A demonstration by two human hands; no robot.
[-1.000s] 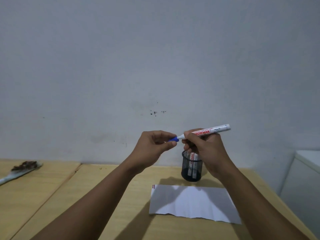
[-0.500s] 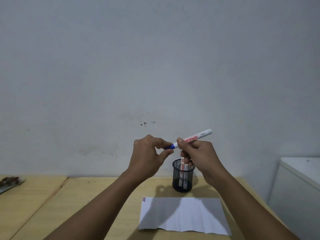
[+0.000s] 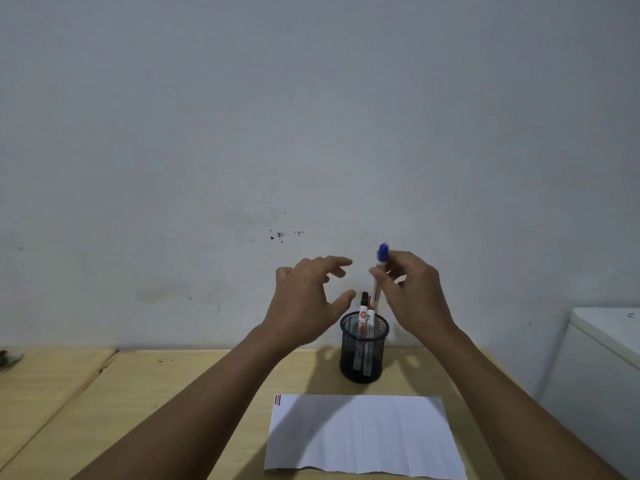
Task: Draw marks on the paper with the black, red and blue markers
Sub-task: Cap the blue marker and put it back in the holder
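Nearest to us lies the white paper (image 3: 363, 434) on the wooden table (image 3: 138, 393), and in its far-left corner we can make out three short strokes (image 3: 277, 400) side by side, apparently black, red and blue. From that we judge the drawing is done and we are at the putting-away step.

Just beyond the paper stands the black mesh pen holder (image 3: 363, 351), with two capped markers upright inside: the black marker (image 3: 363, 306) and, touching it, the red marker (image 3: 370, 323).

Above the holder, our right hand (image 3: 412, 292) pinches the blue marker (image 3: 380, 268) between thumb and fingertips, closed narrowly round its barrel. It stands nearly upright, blue cap on top, its lower end just above the holder's rim beside the other two; motion blur hides the exact contact. Our left hand (image 3: 308, 299) hovers just left of the holder, fingers spread wide and holding nothing.

The next move, we think, calls for lowering the blue marker straight down into the free side of the holder, then letting go without tipping the light mesh cup.
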